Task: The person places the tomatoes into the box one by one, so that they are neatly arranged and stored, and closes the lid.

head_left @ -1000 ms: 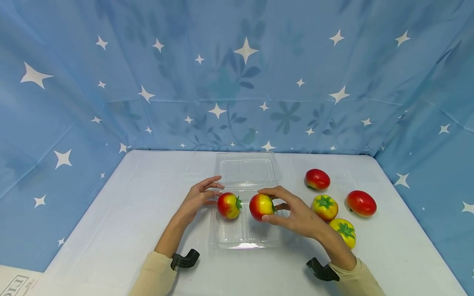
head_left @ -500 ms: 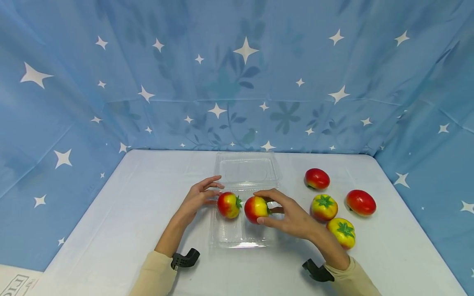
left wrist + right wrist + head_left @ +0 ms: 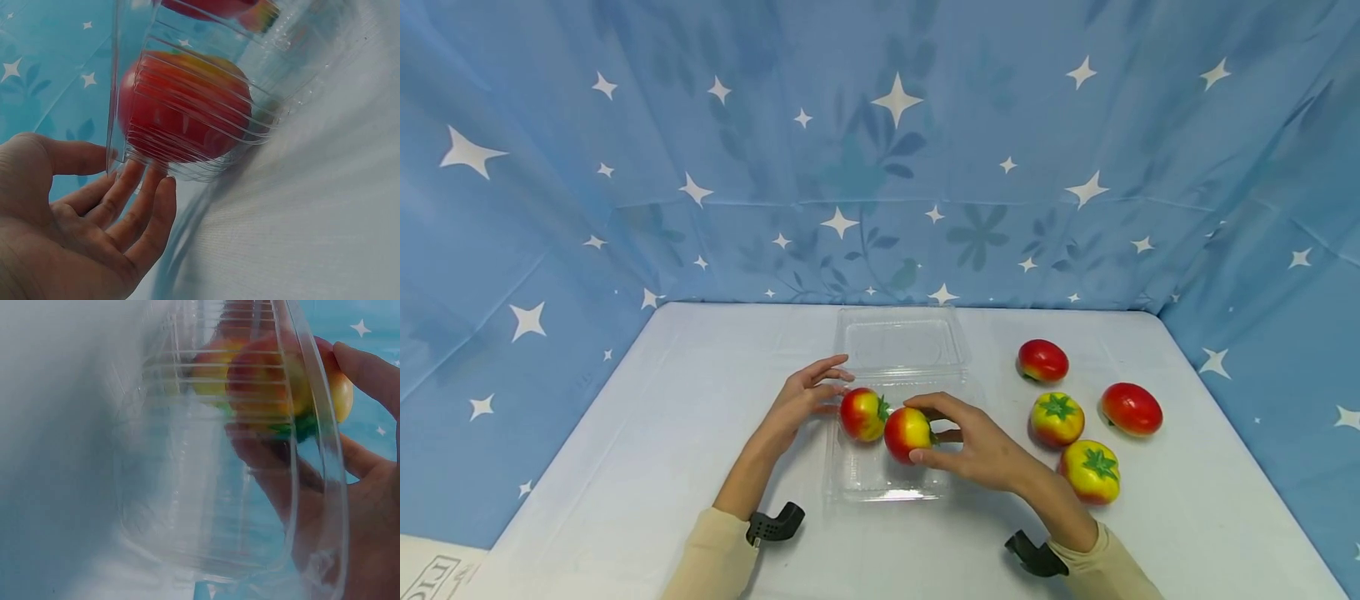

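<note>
A clear plastic clamshell box [image 3: 868, 483] lies with its lid laid back on the white table. Inside its left part sits a red-and-yellow toy tomato [image 3: 862, 415] with a green calyx. My left hand [image 3: 799, 402] has its fingers loosely extended; in the left wrist view the fingertips [image 3: 165, 187] touch the box's side wall and rim. My right hand [image 3: 973, 442] pinches a second toy tomato [image 3: 904, 433] between thumb and fingers, over the box close beside the first one. Its green calyx points right, toward the palm, as the right wrist view also shows through the clear wall.
To the right lie two toy tomatoes with calyx up, one nearer the back [image 3: 1057, 419] and one in front [image 3: 1090, 472]. Two red ones lie on their sides, one further back [image 3: 1042, 361] and one further right [image 3: 1131, 409]. A blue star-patterned curtain [image 3: 880, 167] surrounds the table.
My right hand has moved left and slightly toward the front with its toy tomato, bringing it close to the one in the box. The left hand has stayed in place.
</note>
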Demonstrator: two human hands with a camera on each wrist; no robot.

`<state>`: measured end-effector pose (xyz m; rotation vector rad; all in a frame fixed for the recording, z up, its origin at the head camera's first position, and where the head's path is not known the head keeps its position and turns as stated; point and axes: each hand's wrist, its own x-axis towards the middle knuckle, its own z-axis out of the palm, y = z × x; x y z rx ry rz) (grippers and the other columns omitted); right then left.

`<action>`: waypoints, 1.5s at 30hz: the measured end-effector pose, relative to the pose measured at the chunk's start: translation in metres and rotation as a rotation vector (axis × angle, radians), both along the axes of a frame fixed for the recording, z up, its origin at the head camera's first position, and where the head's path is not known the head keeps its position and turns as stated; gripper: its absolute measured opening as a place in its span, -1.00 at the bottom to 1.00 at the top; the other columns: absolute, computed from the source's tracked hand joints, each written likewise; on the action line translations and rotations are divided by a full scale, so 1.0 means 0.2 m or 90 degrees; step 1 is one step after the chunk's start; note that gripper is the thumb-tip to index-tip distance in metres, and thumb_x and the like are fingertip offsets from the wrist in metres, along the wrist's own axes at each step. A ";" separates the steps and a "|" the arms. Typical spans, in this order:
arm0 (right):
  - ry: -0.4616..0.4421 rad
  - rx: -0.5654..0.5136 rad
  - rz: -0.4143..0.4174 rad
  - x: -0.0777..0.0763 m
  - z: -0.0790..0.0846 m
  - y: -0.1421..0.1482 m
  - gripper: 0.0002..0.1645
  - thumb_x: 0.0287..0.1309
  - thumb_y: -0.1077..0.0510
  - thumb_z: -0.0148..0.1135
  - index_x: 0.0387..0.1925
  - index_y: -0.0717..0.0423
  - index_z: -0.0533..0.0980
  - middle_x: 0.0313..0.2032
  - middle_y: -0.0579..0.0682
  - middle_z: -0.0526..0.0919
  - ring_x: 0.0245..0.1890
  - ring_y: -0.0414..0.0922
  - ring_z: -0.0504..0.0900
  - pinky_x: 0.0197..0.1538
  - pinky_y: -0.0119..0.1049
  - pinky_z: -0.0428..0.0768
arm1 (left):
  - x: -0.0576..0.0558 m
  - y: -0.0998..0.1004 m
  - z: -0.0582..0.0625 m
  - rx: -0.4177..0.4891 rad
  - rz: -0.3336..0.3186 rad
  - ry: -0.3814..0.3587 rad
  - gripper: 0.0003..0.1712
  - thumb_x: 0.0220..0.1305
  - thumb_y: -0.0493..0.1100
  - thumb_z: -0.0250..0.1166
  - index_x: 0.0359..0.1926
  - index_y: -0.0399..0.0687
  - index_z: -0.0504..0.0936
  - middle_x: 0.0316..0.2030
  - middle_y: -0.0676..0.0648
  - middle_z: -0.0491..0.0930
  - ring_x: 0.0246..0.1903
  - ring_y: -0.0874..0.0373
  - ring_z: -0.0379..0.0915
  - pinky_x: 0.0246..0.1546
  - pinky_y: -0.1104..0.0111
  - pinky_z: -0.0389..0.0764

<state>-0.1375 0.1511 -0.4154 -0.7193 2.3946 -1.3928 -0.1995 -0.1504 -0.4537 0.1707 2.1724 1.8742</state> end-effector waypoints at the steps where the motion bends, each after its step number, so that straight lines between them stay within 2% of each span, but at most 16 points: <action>1: 0.000 0.000 0.000 0.00 0.00 0.00 -0.25 0.22 -0.12 0.47 0.40 -0.15 0.42 0.34 -0.06 0.53 0.26 0.04 0.58 0.22 0.00 0.71 | 0.00 0.00 0.00 0.000 -0.001 0.000 -0.37 0.48 -0.25 0.11 0.53 -0.08 0.36 0.27 -0.31 0.54 0.03 0.09 0.61 0.22 0.06 0.69; 12: 0.000 0.010 0.004 0.01 -0.02 -0.06 -0.21 0.21 -0.13 0.48 0.40 -0.06 0.43 0.34 -0.03 0.54 0.23 0.03 0.60 0.19 -0.01 0.73 | 0.00 0.00 0.00 -0.007 0.006 -0.007 -0.38 0.49 -0.25 0.10 0.53 -0.06 0.36 0.28 -0.29 0.55 0.08 0.06 0.60 0.23 0.06 0.68; 20: -0.004 -0.005 0.014 0.02 -0.02 -0.10 -0.27 0.20 -0.11 0.49 0.35 -0.13 0.44 0.32 -0.04 0.55 0.21 0.02 0.63 0.16 -0.09 0.75 | 0.00 0.01 0.00 0.004 0.002 -0.004 -0.38 0.49 -0.25 0.11 0.53 -0.08 0.36 0.28 -0.31 0.54 0.05 0.10 0.60 0.22 0.05 0.69; 36: -0.002 -0.011 0.008 0.03 -0.04 -0.19 -0.29 0.18 -0.06 0.53 0.32 -0.10 0.47 0.24 -0.07 0.57 0.15 -0.02 0.65 0.02 -0.26 0.78 | 0.00 0.01 0.00 0.000 0.006 -0.005 -0.37 0.49 -0.23 0.14 0.53 -0.05 0.36 0.27 -0.29 0.55 0.04 0.11 0.60 0.15 0.11 0.72; 45: 0.001 -0.010 0.014 0.03 -0.05 -0.22 -0.32 0.20 -0.04 0.51 0.30 -0.01 0.49 0.22 0.03 0.60 0.14 0.04 0.67 0.00 -0.21 0.79 | 0.00 0.01 0.00 0.005 0.005 -0.004 -0.38 0.50 -0.23 0.14 0.53 -0.07 0.35 0.27 -0.30 0.55 0.02 0.12 0.60 0.12 0.13 0.74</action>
